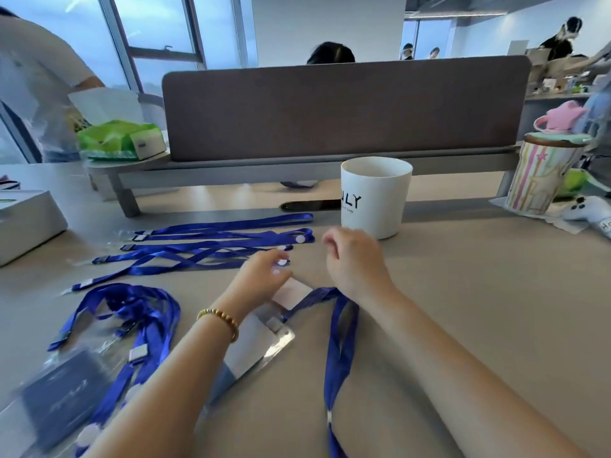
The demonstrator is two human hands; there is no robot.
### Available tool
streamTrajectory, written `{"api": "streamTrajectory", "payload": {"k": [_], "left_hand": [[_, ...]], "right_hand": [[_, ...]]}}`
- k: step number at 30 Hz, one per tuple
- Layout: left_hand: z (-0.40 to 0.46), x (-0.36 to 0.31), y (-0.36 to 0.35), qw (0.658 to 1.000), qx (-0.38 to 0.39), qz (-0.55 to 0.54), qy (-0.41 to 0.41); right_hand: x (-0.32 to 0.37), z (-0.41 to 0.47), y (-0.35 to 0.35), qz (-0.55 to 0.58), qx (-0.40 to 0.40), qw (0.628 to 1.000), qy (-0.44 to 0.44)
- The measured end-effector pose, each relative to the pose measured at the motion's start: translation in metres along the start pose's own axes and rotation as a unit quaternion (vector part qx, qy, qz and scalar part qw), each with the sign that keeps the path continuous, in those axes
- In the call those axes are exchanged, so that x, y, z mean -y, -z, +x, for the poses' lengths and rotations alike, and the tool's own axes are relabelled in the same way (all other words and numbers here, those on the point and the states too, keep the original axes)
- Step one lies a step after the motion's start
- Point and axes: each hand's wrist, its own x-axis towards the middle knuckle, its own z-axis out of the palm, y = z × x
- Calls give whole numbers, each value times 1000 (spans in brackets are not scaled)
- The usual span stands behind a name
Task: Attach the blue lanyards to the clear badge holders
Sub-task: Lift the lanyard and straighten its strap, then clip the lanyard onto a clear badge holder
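Several blue lanyards lie spread out on the beige table's left half, with more tangled nearer me. A clear badge holder with a white card lies under my left forearm, and a blue lanyard runs from its clip toward me. My left hand, a gold bead bracelet on its wrist, hovers over the near ends of the spread lanyards, fingers apart, holding nothing I can see. My right hand floats beside it with loosely curled fingers, empty. Badge holders with dark blue cards lie at the lower left.
A white cup stands just beyond my right hand. A striped lidded mug and a white game controller are at the right. A grey box sits at the left edge. A brown desk divider closes off the back; people are beyond it.
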Motion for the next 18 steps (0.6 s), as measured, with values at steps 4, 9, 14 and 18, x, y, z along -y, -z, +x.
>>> {"api": "streamTrajectory", "payload": {"k": [4, 9, 14, 18], "left_hand": [[-21, 16, 1, 997, 21, 75, 29], [-29, 22, 4, 991, -12, 132, 28], [-25, 19, 10, 998, -32, -9, 60], [-22, 10, 30, 986, -74, -127, 78]], "right_hand": [[15, -7, -18, -107, 297, 941, -125], [23, -4, -34, -99, 314, 928, -175], [16, 2, -34, 29, 321, 926, -198], [13, 8, -27, 201, 277, 918, -202]]}}
